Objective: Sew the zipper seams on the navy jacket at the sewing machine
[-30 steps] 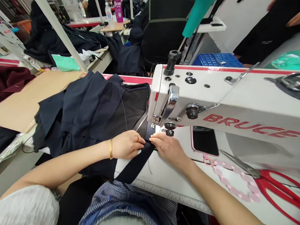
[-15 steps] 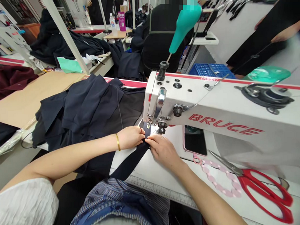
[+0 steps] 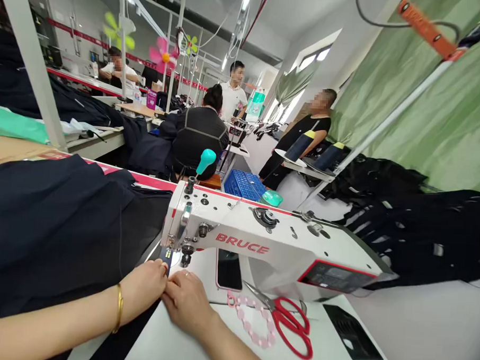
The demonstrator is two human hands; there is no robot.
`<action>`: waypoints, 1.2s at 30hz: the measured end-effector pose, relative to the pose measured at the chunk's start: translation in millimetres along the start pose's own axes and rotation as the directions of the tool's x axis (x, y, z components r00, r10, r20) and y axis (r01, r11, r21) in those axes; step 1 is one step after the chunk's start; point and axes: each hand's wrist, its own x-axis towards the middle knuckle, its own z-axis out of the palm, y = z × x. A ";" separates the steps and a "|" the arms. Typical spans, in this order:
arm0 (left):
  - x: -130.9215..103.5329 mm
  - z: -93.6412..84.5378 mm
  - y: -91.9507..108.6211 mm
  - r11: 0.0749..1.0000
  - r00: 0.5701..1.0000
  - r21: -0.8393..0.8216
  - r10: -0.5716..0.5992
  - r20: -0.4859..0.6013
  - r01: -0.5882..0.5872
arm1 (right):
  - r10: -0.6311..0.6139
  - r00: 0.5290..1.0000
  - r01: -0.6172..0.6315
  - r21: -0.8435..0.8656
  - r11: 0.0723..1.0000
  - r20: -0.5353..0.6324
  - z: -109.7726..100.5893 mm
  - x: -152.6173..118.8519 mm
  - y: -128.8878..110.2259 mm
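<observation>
My left hand (image 3: 145,287), with a gold bracelet on its wrist, pinches the edge of a dark fabric strip (image 3: 124,334) just in front of the sewing machine's needle. Against it, my right hand (image 3: 189,300) has its fingers closed on the same strip; the fingertips are partly hidden. The strip runs from under the presser foot down toward my lap. A white sewing machine (image 3: 284,256) marked BRUCE stands over the work. To the left of the needle lies a heap of navy fabric (image 3: 59,220).
A phone (image 3: 228,269), a pink beaded strap (image 3: 253,321) and red-handled scissors (image 3: 293,325) lie right of my hands. Thread cones (image 3: 301,145) stand on a rack behind. A blue crate (image 3: 244,184) and a seated person (image 3: 200,141) are beyond the machine; other people are farther back.
The view has tilted up and turned right, bringing the room, the curtain and the machine's right end into sight. Both hands stay on the strip at the needle.
</observation>
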 end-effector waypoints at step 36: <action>-10.7 4.8 -27.7 0.972 0.960 -0.058 0.213 -0.179 -0.227 | -0.012 0.999 0.012 0.007 1.000 -0.034 3.6 -0.7 1.0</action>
